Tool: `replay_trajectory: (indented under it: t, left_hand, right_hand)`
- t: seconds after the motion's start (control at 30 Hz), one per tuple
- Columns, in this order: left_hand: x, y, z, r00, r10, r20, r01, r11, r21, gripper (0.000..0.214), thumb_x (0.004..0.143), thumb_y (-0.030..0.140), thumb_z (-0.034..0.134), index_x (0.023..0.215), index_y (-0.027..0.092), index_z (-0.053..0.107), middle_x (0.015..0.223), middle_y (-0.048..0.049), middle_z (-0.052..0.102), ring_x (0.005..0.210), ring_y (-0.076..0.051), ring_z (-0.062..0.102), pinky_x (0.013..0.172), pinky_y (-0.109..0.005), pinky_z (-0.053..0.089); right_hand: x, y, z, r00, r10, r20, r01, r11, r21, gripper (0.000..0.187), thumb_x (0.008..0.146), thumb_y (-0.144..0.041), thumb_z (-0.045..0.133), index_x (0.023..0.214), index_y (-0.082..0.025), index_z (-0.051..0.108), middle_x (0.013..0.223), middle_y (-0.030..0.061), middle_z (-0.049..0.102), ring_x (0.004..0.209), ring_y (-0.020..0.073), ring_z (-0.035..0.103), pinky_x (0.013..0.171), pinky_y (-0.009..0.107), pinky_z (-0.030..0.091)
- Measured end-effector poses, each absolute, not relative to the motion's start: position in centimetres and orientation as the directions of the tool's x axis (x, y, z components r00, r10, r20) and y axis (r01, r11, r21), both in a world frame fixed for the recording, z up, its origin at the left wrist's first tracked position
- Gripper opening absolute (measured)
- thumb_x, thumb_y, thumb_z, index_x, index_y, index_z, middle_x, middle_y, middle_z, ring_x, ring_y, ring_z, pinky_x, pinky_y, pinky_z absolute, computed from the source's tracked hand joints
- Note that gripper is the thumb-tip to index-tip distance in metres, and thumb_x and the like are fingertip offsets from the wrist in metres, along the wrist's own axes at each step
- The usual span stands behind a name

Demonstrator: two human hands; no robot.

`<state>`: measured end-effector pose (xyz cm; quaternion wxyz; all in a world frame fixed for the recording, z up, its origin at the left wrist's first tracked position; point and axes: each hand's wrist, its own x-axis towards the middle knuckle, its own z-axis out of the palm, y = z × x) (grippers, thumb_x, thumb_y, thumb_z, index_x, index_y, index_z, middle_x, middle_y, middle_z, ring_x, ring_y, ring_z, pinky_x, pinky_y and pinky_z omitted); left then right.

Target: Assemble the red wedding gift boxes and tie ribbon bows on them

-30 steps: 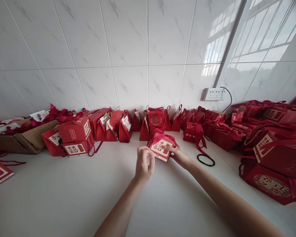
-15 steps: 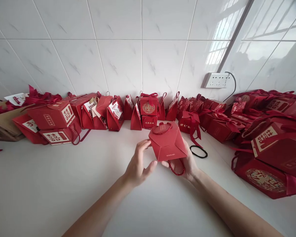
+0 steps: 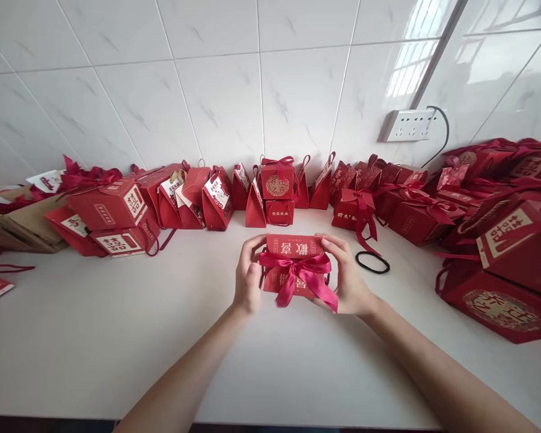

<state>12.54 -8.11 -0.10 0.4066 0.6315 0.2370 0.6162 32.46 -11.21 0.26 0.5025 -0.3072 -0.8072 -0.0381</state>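
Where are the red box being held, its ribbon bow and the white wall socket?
red box (image 3: 293, 246): head view, on its top flap with gold characters.
ribbon bow (image 3: 296, 266): head view, on the knot.
wall socket (image 3: 408, 125): head view, on the middle of its white face.

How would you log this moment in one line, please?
left hand: grips red gift box | right hand: grips it too | bow: tied

We read 2 gold characters, 喜歡, on the top flap of the ribboned box (image 3: 293, 246). Left of it, 2 stacked boxes (image 3: 108, 211) each carry a 囍 sign on a white panel. Right of it, a large box (image 3: 518, 240) shows 囍 too. Behind it, 4 gold characters on a small box (image 3: 279, 213) are too small for us to read.
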Motion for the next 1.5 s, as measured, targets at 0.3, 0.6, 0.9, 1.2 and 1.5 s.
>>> replay_trajectory:
  t: [0.3,0.6,0.9,1.2,1.5]
  left_hand:
    - [12.9,-8.2,0.7,0.066,0.824,0.563,0.009,-0.565,0.825,0.021,0.086,0.040,0.055,0.082,0.021,0.046,0.111,-0.0069,0.060,0.102,-0.019,0.060,0.080,-0.032,0.052]
    - [13.0,-7.8,0.2,0.054,0.798,0.601,0.205,-0.598,0.775,0.016,0.086,0.027,0.050,0.073,0.020,0.044,0.105,-0.0070,0.059,0.093,-0.016,0.059,0.077,-0.030,0.051]
    - [12.8,-7.8,0.0,0.126,0.708,0.695,0.293,-0.695,0.656,0.020,0.085,0.023,0.051,0.067,0.020,0.042,0.099,-0.0072,0.055,0.097,-0.019,0.057,0.073,-0.031,0.051]
    - [12.7,-8.1,0.1,0.213,0.679,0.703,0.285,-0.731,0.620,0.026,0.088,0.025,0.047,0.063,0.020,0.040,0.104,-0.0088,0.053,0.100,-0.020,0.058,0.073,-0.030,0.051]
    - [12.8,-8.2,0.4,0.202,0.702,0.683,0.254,-0.711,0.656,0.027,0.085,0.024,0.048,0.060,0.019,0.039,0.101,-0.0083,0.053,0.095,-0.020,0.058,0.062,-0.027,0.050]
  right_hand:
    - [32.7,-11.1,0.1,-0.340,0.584,0.737,0.539,0.763,-0.356,0.088,0.073,-0.030,0.065,0.144,-0.028,0.014,0.139,0.0167,0.029,0.132,0.0347,0.034,0.102,0.053,0.040]
    - [33.4,-11.5,0.7,-0.335,0.837,0.432,0.197,0.511,-0.837,0.076,0.078,-0.060,0.057,0.139,-0.029,0.024,0.149,0.0127,0.027,0.135,0.0316,0.033,0.104,0.053,0.036]
    - [31.8,-11.7,1.8,0.021,0.958,0.285,0.072,0.283,-0.956,0.039,0.081,-0.051,0.060,0.066,-0.018,0.047,0.136,0.0105,0.049,0.119,0.0280,0.052,0.089,0.041,0.050]
    - [32.3,-11.8,1.7,0.031,0.922,0.387,0.238,0.369,-0.898,0.038,0.086,-0.050,0.053,0.065,-0.019,0.056,0.132,0.0094,0.050,0.126,0.0284,0.046,0.087,0.039,0.053]
    - [32.0,-11.8,2.1,0.069,0.931,0.357,0.301,0.322,-0.898,0.038,0.085,-0.054,0.052,0.069,-0.020,0.060,0.124,0.0096,0.053,0.121,0.0278,0.049,0.085,0.037,0.052]
